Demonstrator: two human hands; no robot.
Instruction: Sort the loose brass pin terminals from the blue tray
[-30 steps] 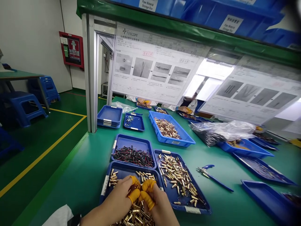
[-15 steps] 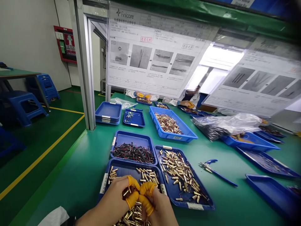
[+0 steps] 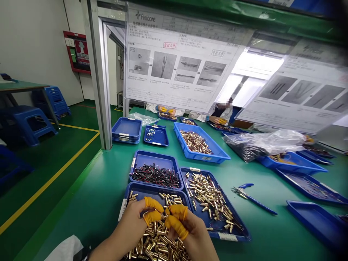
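Yellow finger covers sit on the thumb and forefinger of both hands. My left hand (image 3: 138, 217) is closed in a pinch above the near blue tray (image 3: 141, 187), which holds many small brass-coloured cylinders (image 3: 163, 243). Close beside it, my right hand (image 3: 187, 224) pinches too, its fingertips almost meeting the left ones. Whatever lies between the fingertips is tiny and mostly hidden; only a dark sliver shows at the right forefinger. To the right, another blue tray (image 3: 230, 237) contains brass cylinders with thin wires. Behind the near tray, a third tray (image 3: 148, 156) holds black and red wire pieces (image 3: 156, 175).
Blue-handled pliers (image 3: 255, 199) lie right of the trays. Farther back stand a deep blue bin (image 3: 217, 156) of brass parts, stacked trays (image 3: 126, 128) and a plastic bag (image 3: 272, 143). Instruction sheets (image 3: 176, 65) hang above. Co-workers' gloved hands (image 3: 220, 120) are across the table.
Both hands have shifted; the right has moved slightly right and the fingertips have parted a little. A brass-coloured piece seen inside my left hand earlier is no longer visible there.
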